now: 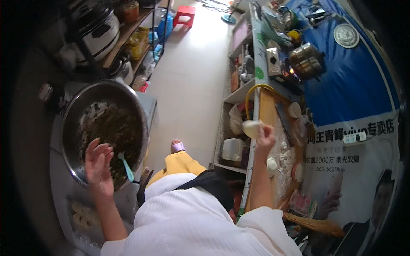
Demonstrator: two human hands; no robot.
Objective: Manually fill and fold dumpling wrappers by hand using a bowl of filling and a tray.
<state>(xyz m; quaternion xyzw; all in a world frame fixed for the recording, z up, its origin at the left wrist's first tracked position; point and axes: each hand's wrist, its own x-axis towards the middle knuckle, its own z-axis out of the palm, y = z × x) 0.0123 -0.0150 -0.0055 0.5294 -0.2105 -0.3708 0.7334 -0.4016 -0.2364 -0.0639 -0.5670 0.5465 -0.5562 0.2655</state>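
Note:
My left hand (pixel 100 166) hovers over the near side of a large steel basin (pixel 72 134), fingers apart and with nothing visible in it. Dark green chopped filling (pixel 109 128) lies in the basin, and a pale turquoise spoon (pixel 127 169) rests there. At the right, my right hand (pixel 266 137) pinches a thin round dough wrapper (pixel 251 128) beside the counter edge. Under that arm is a wooden board (pixel 268 105) with floured dough pieces (pixel 286 156) and a larger white dough lump (pixel 271 164). Filled dumplings (pixel 83 217) sit in a tray below my left forearm.
A steel pot (pixel 306 60) stands over a lit flame on a gas stove (pixel 278 64). From there a yellow hose (pixel 248 99) loops past the counter edge. A broad blade (pixel 284 120) lies on the board. A red stool (pixel 184 16) stands on the floor beyond the shelves.

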